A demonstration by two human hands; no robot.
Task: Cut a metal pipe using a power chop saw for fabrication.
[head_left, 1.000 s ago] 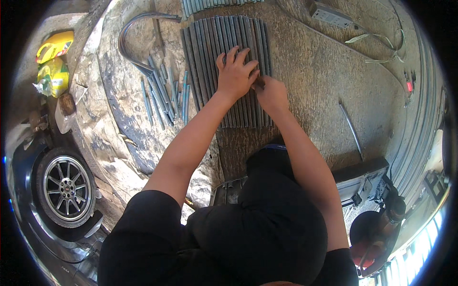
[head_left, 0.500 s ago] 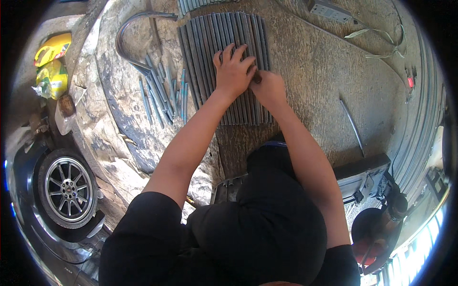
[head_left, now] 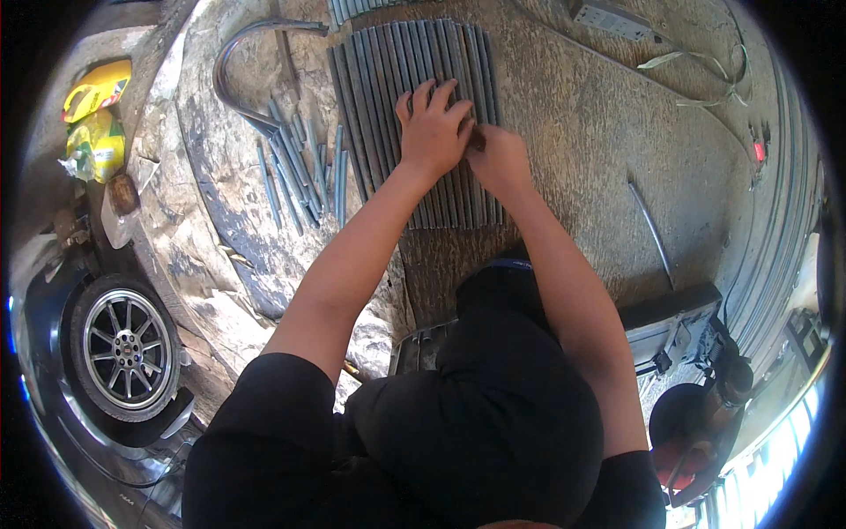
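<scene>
Both hands met at the upper middle of the frame: the person's left hand [head_left: 432, 141] spread its fingers over a row of slender, dark grey metal rods [head_left: 379, 93], and the right hand [head_left: 500, 165] was curled just beside it, its fingertips hidden, so whether it gripped anything could not be told. Good work here probably called for light, even pressure from the left palm, with the rods kept parallel, their ends level and none riding over its neighbour. Beneath spread a scuffed, brown, wood-like surface [head_left: 573, 176], bordered at left by a pale, dark-stained sheet [head_left: 203, 167]. Short, loose blue-grey rods [head_left: 297, 172] lay upper left, near a bent bundle of thin dark strips [head_left: 220, 78]. A grey, rectangular power strip [head_left: 608, 19] lay upper right; a silver-spoked car wheel [head_left: 128, 346] stood lower left.
</scene>
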